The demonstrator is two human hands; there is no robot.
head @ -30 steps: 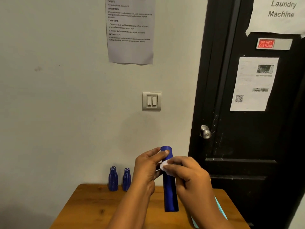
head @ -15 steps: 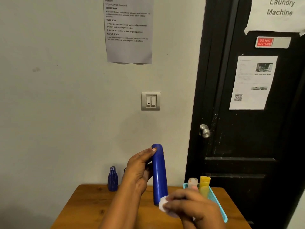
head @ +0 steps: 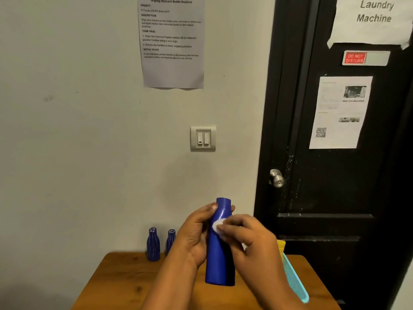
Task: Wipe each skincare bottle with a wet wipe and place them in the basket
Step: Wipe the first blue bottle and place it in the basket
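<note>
**Blue bottle held upright and wiped above the table**

The tall blue bottle [head: 220, 253] is held upright above the wooden table [head: 125, 283], cap end up. The left hand [head: 194, 233] grips its upper part, fingers curled round the neck. The right hand [head: 252, 238] pinches a white wet wipe [head: 216, 225] and presses it against the bottle's shoulder.

To the right, a teal basket [head: 295, 280] sits on the table with a yellow bottle [head: 281, 246] in it, mostly hidden by the right hand. Two small blue bottles [head: 153, 245] [head: 171, 240] stand at the table's back edge by the wall.

A wall notice [head: 173, 41] reads "Wiping Skincare Bottle Surfaces", with headings "DESCRIPTION", "TASK GOAL" and "INITIAL STATE". Below it is a light switch [head: 203, 138]. The black door [head: 335, 198] carries a paper sign [head: 373, 12] reading "Laundry Machine", a red plate [head: 355, 58] reading "DO NOT DISTURB", and a printed sheet [head: 339, 113] with a QR code.
</note>
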